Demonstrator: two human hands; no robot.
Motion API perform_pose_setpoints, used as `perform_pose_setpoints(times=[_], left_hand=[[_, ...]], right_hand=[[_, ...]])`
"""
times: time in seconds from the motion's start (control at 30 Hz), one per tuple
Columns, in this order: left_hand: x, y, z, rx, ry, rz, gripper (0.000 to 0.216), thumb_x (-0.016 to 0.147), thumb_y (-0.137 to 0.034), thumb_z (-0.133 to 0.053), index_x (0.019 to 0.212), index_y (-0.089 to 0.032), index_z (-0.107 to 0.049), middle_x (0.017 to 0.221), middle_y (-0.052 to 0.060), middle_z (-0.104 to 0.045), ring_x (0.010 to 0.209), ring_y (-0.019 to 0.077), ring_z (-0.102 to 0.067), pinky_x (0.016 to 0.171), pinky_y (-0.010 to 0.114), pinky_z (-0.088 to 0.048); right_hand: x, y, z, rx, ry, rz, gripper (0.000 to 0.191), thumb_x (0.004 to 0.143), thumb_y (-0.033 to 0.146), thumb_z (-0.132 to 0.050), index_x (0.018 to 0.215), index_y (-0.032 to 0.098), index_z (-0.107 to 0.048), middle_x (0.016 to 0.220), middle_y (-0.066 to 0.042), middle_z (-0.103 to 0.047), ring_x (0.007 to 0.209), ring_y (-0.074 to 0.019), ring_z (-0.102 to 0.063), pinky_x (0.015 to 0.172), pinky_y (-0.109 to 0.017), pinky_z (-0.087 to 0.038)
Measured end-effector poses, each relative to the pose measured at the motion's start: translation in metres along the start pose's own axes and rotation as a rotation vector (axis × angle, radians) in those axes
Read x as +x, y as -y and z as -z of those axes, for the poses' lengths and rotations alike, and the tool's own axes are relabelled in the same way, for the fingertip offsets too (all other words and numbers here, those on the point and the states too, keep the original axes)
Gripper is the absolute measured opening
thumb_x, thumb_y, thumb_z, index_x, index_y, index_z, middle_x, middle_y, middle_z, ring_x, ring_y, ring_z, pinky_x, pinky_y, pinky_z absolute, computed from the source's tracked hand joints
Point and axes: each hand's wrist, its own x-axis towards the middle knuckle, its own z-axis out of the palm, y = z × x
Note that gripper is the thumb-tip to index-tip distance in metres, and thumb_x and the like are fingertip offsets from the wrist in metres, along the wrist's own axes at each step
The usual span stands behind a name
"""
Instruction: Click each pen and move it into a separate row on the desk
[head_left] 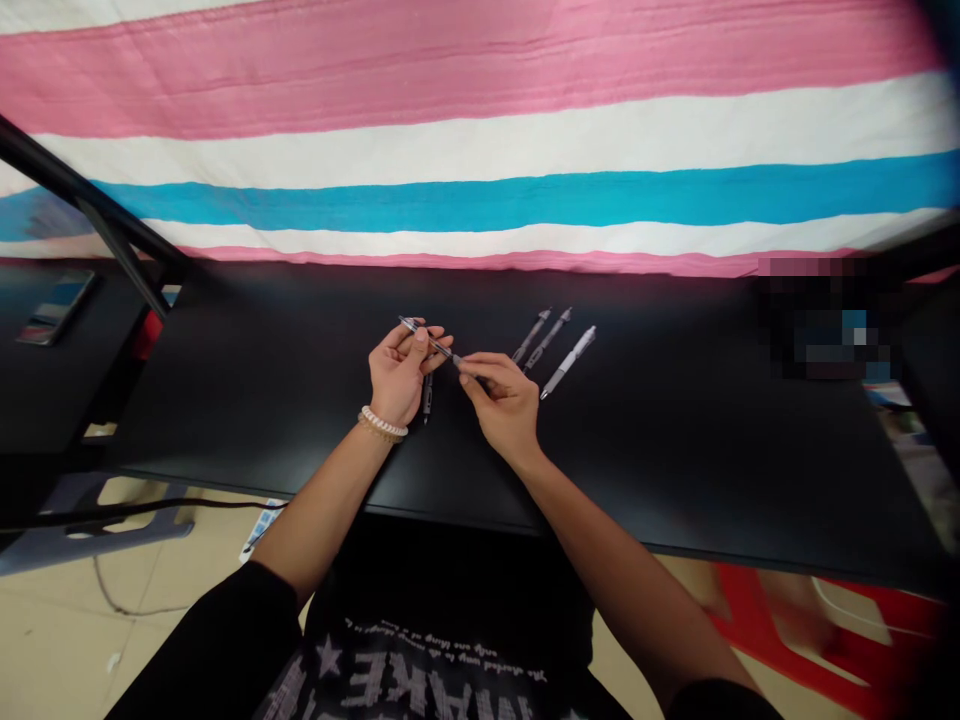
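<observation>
Two hands share one pen [429, 342], its long axis slanting from the half-curled left hand [399, 375], which cradles it, down to the right hand [504, 402], whose fingertips [463, 366] pinch its lower end, above the middle of the counter [675, 450].

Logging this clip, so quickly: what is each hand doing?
Left hand: curled, holding a pen.
Right hand: pinching the same pen at its lower end.

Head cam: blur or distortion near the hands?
Head view: the left hand, right hand and pen are sharp under even light; wide-angle bowing curves the black desk edge; the red stool at lower right is smeared; a pixelated block sits far right.
</observation>
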Motion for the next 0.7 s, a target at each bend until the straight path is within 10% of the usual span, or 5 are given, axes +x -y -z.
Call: perform_pose_setpoints(times=[0.37, 0.7], left_hand=[[0.013, -0.005, 0.013, -0.025, -0.145, -0.088, 0.029, 0.080, -0.034, -0.079, 0.097, -0.018, -0.062, 0.097, 0.005, -0.075, 0.093, 0.0187, -0.074, 0.090, 0.036, -0.057], [-0.002, 0.002, -0.003, -0.007, 0.024, 0.042, 0.032, 0.078, -0.034, -0.081, 0.098, -0.018, -0.062, 0.092, 0.005, -0.075, 0.088, 0.0184, -0.074, 0.089, 0.037, -0.058]], right_hand=[[-0.002, -0.004, 0.004, -0.052, -0.075, 0.010, 0.017, 0.084, 0.032, -0.074, 0.100, 0.027, -0.077, 0.099, -0.004, -0.075, 0.090, -0.0193, -0.072, 0.080, -0.037, -0.061], [-0.005, -0.001, 0.004, -0.131, -0.077, -0.007, 0.020, 0.087, 0.039, -0.070, 0.096, 0.023, -0.076, 0.089, -0.005, -0.077, 0.078, -0.0205, -0.074, 0.076, -0.039, -0.064]])
